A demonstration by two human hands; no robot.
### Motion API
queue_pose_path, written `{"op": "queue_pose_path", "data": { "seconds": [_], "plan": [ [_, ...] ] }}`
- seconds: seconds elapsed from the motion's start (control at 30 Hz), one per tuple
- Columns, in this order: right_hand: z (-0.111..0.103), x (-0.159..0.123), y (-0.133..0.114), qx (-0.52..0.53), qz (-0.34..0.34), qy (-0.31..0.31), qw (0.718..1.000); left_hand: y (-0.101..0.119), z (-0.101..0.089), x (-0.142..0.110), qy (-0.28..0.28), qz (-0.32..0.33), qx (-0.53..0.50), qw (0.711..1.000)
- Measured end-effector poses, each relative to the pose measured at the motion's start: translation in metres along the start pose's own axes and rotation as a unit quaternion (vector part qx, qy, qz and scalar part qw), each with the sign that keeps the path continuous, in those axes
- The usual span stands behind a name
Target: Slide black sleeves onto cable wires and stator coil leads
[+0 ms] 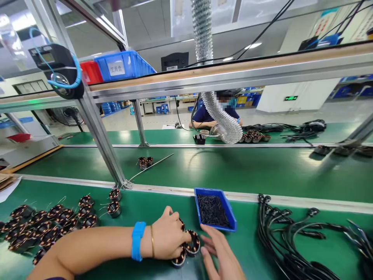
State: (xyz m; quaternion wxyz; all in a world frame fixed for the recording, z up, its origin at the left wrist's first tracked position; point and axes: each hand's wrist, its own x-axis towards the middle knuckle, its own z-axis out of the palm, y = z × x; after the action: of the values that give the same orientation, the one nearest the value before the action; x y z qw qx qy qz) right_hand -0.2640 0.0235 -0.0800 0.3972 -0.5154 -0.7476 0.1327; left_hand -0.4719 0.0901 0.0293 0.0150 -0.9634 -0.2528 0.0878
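Observation:
Three ring-shaped motor stators with copper windings sit in a small cluster on the green bench, partly hidden by my left hand (168, 236). Its fingers are curled over them, with a fingertip at the rim of the right-hand stator (192, 244). Below the same hand, the nearest stator (178, 259) shows its lower part. My right hand (219, 254) is open just right of the cluster, fingers apart and holding nothing. Directly behind it stands a blue bin (230, 214) filled with small black pieces.
Many loose stators (46, 229) with wire ends lie at the left. Black cables (274, 237) cover the right side. A metal post (100, 142) rises from the bench's back rail. A flexible duct (223, 116) hangs ahead; a person (201, 116) sits across the conveyor.

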Motion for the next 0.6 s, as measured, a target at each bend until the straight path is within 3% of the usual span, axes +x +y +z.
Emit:
{"op": "queue_pose_path", "data": {
  "seconds": [0.1, 0.17, 0.23, 0.3, 0.43, 0.6],
  "plan": [
    [-0.027, 0.037, 0.010, -0.202, -0.015, -0.009, 0.979, 0.005, 0.005, 0.002, -0.010, 0.011, 0.015, 1.000],
    [-0.041, 0.067, 0.019, -0.333, -0.018, -0.075, 0.940, 0.008, 0.012, 0.004, -0.003, 0.005, 0.027, 1.000],
    [-0.046, 0.093, 0.027, -0.374, -0.037, -0.114, 0.920, 0.006, 0.017, 0.005, -0.001, -0.006, 0.029, 1.000],
    [-0.042, 0.110, 0.034, -0.369, -0.065, -0.130, 0.918, -0.005, 0.018, 0.001, -0.005, -0.021, 0.000, 1.000],
    [-0.027, 0.117, 0.056, -0.365, -0.093, -0.136, 0.916, -0.055, -0.002, -0.019, 0.022, -0.129, -0.041, 0.990],
    [-0.015, 0.110, 0.098, -0.342, -0.177, -0.069, 0.920, -0.128, -0.033, -0.037, 0.096, -0.288, 0.039, 0.952]
  ]
}}
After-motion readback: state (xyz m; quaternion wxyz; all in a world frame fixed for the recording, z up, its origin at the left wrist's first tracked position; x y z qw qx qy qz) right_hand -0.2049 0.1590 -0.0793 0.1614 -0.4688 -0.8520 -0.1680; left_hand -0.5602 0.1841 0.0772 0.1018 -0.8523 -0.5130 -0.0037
